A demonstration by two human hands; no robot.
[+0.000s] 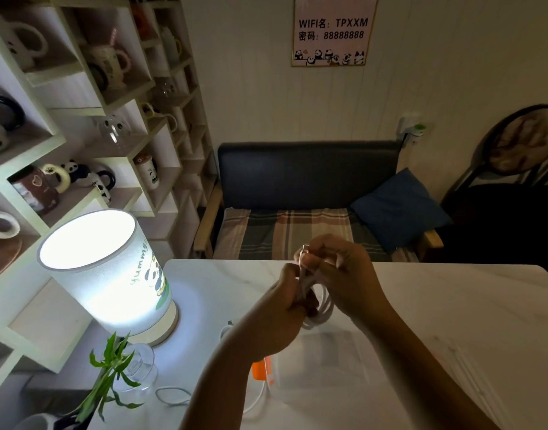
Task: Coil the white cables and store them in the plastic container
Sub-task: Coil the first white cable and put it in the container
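The left hand [276, 318] hides part of the white cable coil [320, 305] and the plastic container's [325, 364] left edge; the orange item [260, 369] beneath the wrist is unidentifiable; both forearms leave the frame's near edge.

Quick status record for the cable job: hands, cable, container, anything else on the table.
left hand: gripping the coil from the left
right hand: pinching the cable end at the top of the coil
white cable: looped into a coil, held above the table
plastic container: clear, on the table below the hands; contents unclear
table: white marble look
lamp: lit, at the table's left edge
loose cable: lying near the plant
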